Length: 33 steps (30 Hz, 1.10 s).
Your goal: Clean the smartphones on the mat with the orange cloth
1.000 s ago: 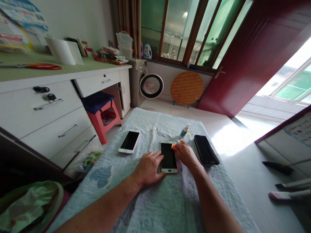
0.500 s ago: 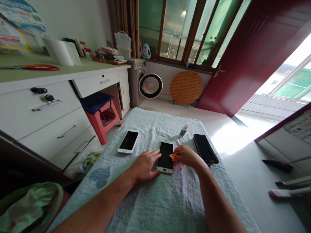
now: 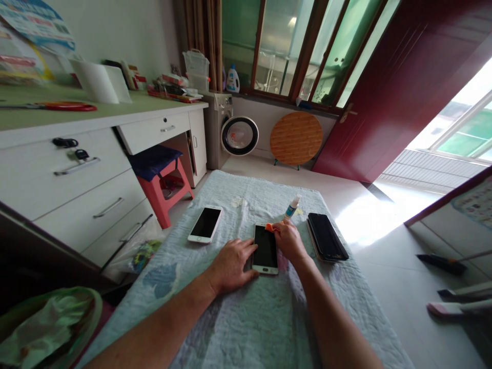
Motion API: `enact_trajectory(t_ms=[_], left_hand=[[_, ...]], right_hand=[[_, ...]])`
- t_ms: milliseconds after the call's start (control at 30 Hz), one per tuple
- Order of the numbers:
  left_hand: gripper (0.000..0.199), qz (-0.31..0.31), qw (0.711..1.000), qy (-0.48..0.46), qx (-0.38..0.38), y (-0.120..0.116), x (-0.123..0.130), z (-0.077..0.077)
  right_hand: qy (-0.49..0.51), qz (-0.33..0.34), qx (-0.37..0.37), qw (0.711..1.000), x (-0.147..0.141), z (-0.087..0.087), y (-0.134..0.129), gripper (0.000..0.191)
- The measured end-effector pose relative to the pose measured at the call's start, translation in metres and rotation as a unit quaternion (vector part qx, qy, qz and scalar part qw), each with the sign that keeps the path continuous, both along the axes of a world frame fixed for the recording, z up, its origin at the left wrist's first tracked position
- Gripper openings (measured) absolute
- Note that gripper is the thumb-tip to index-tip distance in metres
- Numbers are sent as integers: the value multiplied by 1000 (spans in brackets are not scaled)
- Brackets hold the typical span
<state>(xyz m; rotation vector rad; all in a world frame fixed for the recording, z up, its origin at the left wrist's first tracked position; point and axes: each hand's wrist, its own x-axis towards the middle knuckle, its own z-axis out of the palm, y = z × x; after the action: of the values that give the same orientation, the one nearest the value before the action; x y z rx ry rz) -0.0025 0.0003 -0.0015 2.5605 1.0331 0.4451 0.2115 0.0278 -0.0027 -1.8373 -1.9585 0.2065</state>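
A white-framed phone (image 3: 265, 249) with a dark screen lies face up on the cloth-covered table (image 3: 246, 318). My left hand (image 3: 233, 264) rests against its left side, fingers apart, fingertips and thumb touching the edge. In my right hand (image 3: 287, 239) an orange cloth (image 3: 270, 227) is pinched, pressed on the phone's top right part. Another white phone (image 3: 205, 224) lies to the left. On the right is a dark phone (image 3: 327, 236), on top of something pale. A small spray bottle (image 3: 293, 206) stands just beyond my right hand.
Left of the table are a red stool (image 3: 167, 192), white drawers (image 3: 88, 174) and a bin (image 3: 94, 312) with a bag in it. Beyond the far edge stand a washing machine (image 3: 217, 123) with its door open and a round wooden board (image 3: 295, 138).
My right hand has moved away from me with the orange cloth, from the phone's right edge up to its top right part. My left hand has stayed at the phone's left side.
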Motion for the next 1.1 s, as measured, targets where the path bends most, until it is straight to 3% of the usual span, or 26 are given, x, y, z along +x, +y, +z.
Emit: enact_trajectory(t_ms=[100, 167, 300, 433, 533, 667, 800, 933, 1100], left_hand=[[61, -2, 1000, 6, -5, 0, 0, -1], [64, 2, 1000, 14, -11, 0, -1, -1], [67, 8, 1000, 24, -19, 0, -1, -1], [66, 8, 999, 26, -21, 1, 0, -1], [65, 8, 1000, 22, -21, 1, 0, -1], [63, 7, 1000, 12, -16, 1, 0, -1], [59, 3, 1000, 2, -1, 1, 0, -3], [58, 5, 1000, -6, 5, 0, 1, -4], [59, 2, 1000, -9, 3, -1, 1, -1]], right_hand=[[7, 40, -52, 998, 7, 13, -6, 19], [42, 69, -128, 989, 12, 21, -13, 13], [120, 115, -315, 934, 22, 29, -24, 10], [131, 140, -369, 909, 27, 30, -25, 13], [121, 102, -311, 937, 26, 26, -20, 12], [75, 48, -134, 987, 20, 13, -9, 10], [38, -11, 8, 999, 12, -5, 2, 18], [27, -40, 68, 997, 1, -16, 7, 24], [17, 13, 72, 997, -17, -14, 6, 25]])
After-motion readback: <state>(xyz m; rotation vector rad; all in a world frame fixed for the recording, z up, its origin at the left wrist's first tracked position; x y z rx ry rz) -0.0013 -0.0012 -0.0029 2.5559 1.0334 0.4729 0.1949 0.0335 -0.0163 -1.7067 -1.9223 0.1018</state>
